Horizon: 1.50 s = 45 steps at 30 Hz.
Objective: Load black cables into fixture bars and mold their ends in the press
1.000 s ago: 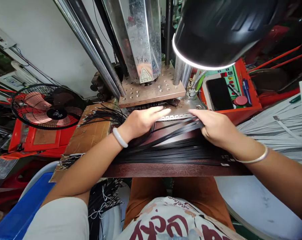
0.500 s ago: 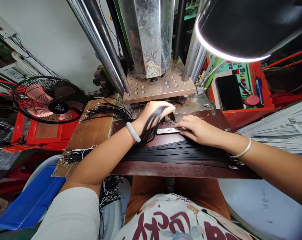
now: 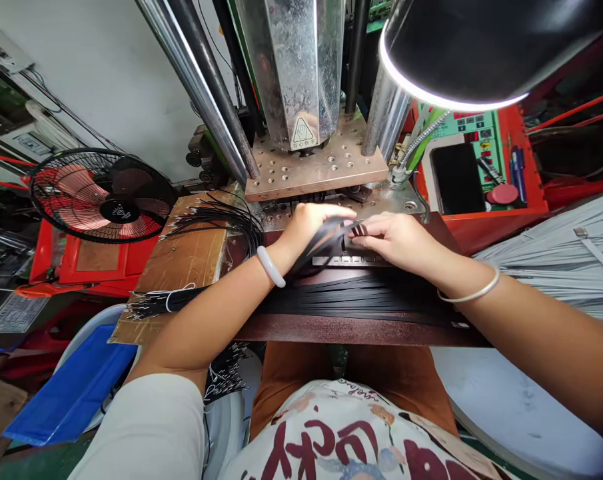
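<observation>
A bunch of thin black cords (image 3: pixel 308 257) loops out of my left hand (image 3: pixel 312 227), which is closed on them below the press plate. The cords are blurred near the fingers. My right hand (image 3: pixel 398 241) pinches the dark ends of the cords, just right of my left hand. Between and below the hands, a slotted metal strip (image 3: pixel 348 261) lies on the dark red-brown work board (image 3: pixel 291 330). Nearer me, a row of flat black straps (image 3: pixel 351 297) is spread along the board.
Above my hands hangs the press's drilled plate (image 3: pixel 316 177). A lamp (image 3: pixel 456 53) looms at upper right. Bundled black cords (image 3: pixel 216 217) rest on a cardboard box (image 3: pixel 194 257) at left, near a fan (image 3: pixel 104 197). Grey straps (image 3: pixel 571 250) lie at right, beside a red machine with a phone (image 3: pixel 458 179).
My right hand has lifted off the metal strip and moved up to the cord ends. The cords in my left hand have swung right toward it, and the strip is more exposed.
</observation>
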### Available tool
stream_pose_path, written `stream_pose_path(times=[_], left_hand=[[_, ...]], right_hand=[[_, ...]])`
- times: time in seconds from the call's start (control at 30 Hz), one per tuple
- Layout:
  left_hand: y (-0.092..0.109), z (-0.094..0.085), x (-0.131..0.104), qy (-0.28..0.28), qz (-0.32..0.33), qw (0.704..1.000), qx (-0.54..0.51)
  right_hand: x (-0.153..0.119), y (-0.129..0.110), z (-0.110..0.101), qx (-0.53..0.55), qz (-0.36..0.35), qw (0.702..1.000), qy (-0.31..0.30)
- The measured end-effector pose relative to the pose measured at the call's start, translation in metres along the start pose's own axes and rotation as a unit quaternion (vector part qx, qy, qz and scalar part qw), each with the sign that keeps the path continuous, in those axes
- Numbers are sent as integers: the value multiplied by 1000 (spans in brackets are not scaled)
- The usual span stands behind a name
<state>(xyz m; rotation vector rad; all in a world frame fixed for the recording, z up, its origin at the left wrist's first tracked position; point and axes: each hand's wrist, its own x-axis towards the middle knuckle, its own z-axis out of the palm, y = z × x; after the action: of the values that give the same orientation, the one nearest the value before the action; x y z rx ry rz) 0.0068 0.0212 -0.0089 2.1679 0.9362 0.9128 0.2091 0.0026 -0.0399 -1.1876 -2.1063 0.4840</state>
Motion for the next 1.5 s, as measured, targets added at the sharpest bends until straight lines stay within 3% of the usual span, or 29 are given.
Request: stream_pose_path(times=[0.1,0.23,0.3,0.43,0.6,0.67,0.77,0.97,1.07,1.23,1.4,1.5], left_hand=[[-6,10,-7,-17,-12,999,48],[-3,15,-15,71,-22,997,22],[-3,18,-19,56,-26,998,23],[-10,27,-29,-33,-11,995,95],[-11,24,-36,46,5,999,8],[-11,23,-37,41,6,999,-29],[-13,25,-37,18,28,999,-12],[-15,30,-38,35,81,996,3],[-16,30,-39,39,91,995,16],[-18,26,-43,-14,177,982,63],[-17,26,-44,21,191,980,48],[-16,26,-44,15,173,984,32]], right_hand=[[-17,-1,-9,-127,-14,991,-25],[-36,-7,-9,-16,8,1000,2],[-40,-10,-4,34,-14,999,17],[-40,-11,5,46,-55,997,25],[-42,-7,6,73,-48,996,16],[-43,-6,6,76,-47,996,12],[-45,-7,6,30,-70,997,13],[-45,-16,8,-89,-141,986,15],[-47,-15,5,-25,-122,992,11],[-50,-7,-5,28,-13,997,75],[-48,-7,-6,35,-46,998,34],[-49,-8,-6,28,-26,998,50]])
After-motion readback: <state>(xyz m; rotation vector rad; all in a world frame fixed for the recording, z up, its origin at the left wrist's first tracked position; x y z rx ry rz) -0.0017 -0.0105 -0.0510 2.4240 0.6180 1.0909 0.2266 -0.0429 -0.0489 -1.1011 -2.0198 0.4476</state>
